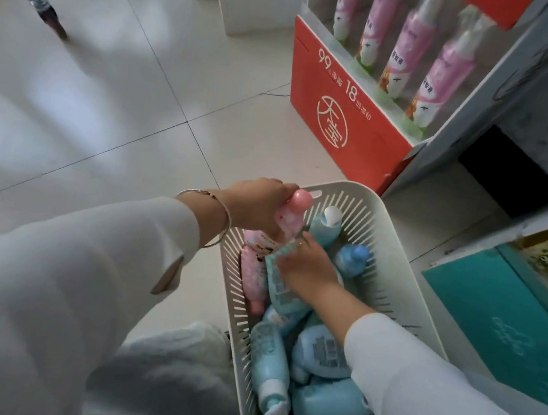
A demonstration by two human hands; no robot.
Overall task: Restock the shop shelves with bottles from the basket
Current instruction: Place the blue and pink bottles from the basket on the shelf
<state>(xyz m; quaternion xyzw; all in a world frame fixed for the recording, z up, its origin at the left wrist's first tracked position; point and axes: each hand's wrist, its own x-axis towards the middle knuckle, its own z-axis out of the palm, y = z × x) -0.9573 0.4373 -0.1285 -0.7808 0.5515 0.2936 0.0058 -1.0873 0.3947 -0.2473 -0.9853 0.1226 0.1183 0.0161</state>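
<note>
A pale slatted plastic basket stands on the floor, filled with several light blue bottles and pink bottles. My left hand grips a pink bottle with a round pink cap at the basket's far left corner, lifted upright. My right hand reaches into the basket and curls round a blue-green bottle lying among the others. Both arms wear white sleeves; a thin bangle sits on my left wrist.
An orange display box holding tall pink spray bottles stands beyond the basket. A grey shelf unit rises at right, with teal boxes on its low shelf. White tiled floor spreads left; a metal pole stands far left.
</note>
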